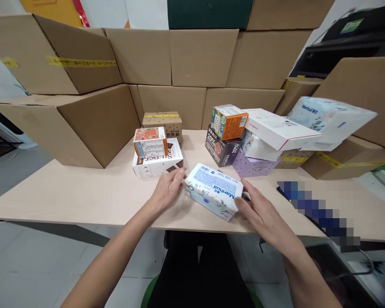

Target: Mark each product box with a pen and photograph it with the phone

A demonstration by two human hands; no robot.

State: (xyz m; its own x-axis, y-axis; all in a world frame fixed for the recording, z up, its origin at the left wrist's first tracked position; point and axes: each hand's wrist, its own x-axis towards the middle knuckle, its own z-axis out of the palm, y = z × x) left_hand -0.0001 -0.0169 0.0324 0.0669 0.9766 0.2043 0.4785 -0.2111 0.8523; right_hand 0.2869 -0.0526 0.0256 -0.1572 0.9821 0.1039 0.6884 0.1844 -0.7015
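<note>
A white and blue tissue pack (213,190) lies on the light wooden table (83,192) near its front edge. My left hand (167,190) rests against the pack's left end, fingers stretched out and together. My right hand (259,209) touches the pack's right end with fingers extended. Neither hand wraps around the pack. Just behind my left hand stands a white box (157,162) with an orange carton (150,142) on top.
Behind the pack sit a dark box (221,147), an orange-green carton (229,121), a lilac box (253,164), a flat white box (280,128) and another tissue pack (330,117). Large cardboard boxes (93,119) wall the table's back and sides. A small brown box (163,122) stands at the back.
</note>
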